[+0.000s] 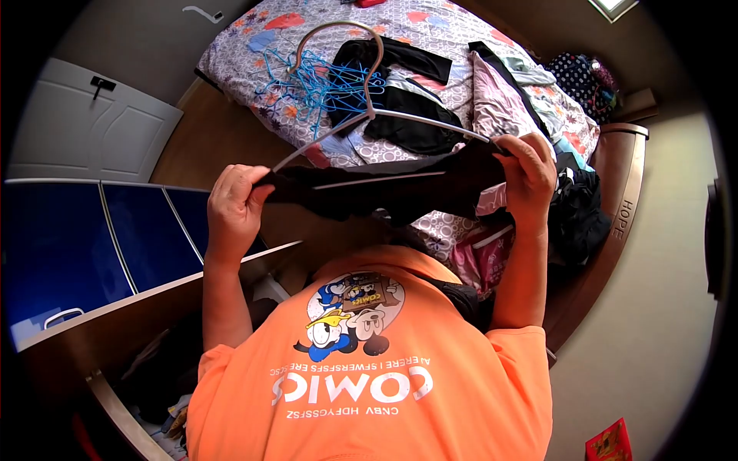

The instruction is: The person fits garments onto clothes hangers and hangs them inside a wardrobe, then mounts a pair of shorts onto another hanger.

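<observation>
The left hand [235, 201] is closed, with the thumb and fingers pinching one end of the black cloth [384, 192]. The right hand [529, 175] pinches the other end the same way. The black cloth hangs on a grey hanger [370, 115], which is up in the air between the two hands, in front of the orange shirt [361, 392]. The hanger's big round hook points away from the shirt. Past it is a bed [234, 46] with a flowery sheet. A messy bunch of thin blue hangers [319, 84] lies on the bed, beside some black clothes [411, 115]. A pink piece of clothing [496, 96] lies there too, nearer the right hand.
</observation>
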Demonstrator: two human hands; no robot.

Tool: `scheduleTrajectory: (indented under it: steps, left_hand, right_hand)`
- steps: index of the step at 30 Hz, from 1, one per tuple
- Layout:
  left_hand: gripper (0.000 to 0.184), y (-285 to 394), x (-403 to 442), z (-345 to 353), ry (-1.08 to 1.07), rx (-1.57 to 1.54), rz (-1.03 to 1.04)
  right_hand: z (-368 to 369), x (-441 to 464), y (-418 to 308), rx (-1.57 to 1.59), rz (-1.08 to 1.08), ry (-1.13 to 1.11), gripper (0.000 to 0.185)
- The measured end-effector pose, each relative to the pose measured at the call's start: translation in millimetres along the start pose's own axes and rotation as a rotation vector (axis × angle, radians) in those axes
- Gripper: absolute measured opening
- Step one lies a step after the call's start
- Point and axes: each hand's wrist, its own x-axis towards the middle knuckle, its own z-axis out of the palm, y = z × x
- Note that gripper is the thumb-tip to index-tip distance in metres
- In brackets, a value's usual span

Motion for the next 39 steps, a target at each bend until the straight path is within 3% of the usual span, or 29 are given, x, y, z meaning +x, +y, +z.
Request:
scheduleTrajectory:
  steps: [6,9,14,22,28,30,31,35,39]
  left_hand:
    - [0.015,6,-3,-1,0.035,-0.016,-0.02]
    - [0.015,11,-4,-8,-0.084,0.043,-0.029]
    - [0.014,13,-10,-6,0.097,0.059,0.022]
    - [0.013,14,-7,-8,0.031,0.095,-0.053]
    - [0.013,22,-17,-7,0.099,0.009,-0.182]
    - [0.013,23,-19,-7,0.128,0.013,-0.202]
    - [0.014,23,-20,-8,0.135,0.011,-0.167]
    - [0.014,38,-11,-16,0.101,0.019,-0.176]
    - [0.011,38,-29,-15,0.137,0.125,-0.209]
  right_hand:
    - [1,5,3,0.012,0.012,-0.023,0.024]
    - [4,7,4,0.078,0.002,-0.03,0.024]
    - [11,12,2,-0.048,0.03,0.015,0.028]
    - [17,13,6,0.178,0.119,-0.117,0.027]
    - [18,27,-6,0.128,0.025,-0.081,0.03]
    - [19,36,-10,-0.106,-0.211,-0.183,0.031]
    - [25,33,0,-0.081,-0.245,-0.152,0.027]
    - [32,35,-2,0.045,-0.18,-0.085,0.022]
    - [36,40,-5,0.168,-0.135,-0.154,0.026]
